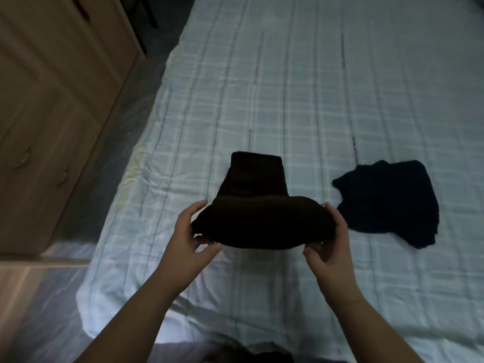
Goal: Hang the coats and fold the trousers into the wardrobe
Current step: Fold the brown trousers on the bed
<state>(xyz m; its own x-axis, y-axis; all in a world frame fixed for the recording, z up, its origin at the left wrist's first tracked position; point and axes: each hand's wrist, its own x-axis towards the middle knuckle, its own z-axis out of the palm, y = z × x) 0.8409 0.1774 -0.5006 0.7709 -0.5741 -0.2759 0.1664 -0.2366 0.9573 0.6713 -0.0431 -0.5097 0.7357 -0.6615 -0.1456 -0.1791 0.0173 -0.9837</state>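
Note:
Dark brown trousers [258, 205], partly folded, are lifted at their near end above the bed [301, 87], while their far end still lies on the cover. My left hand [192, 237] grips the left end of the folded bundle, fingers above and thumb below. My right hand [330, 239] grips the right end the same way. A second garment, dark navy [387, 203], lies crumpled on the bed to the right of my right hand.
A light wooden wardrobe [52, 113] with small handles stands to the left of the bed. A narrow strip of floor runs between it and the bed's left edge. The pale checked cover stretches far beyond the garments.

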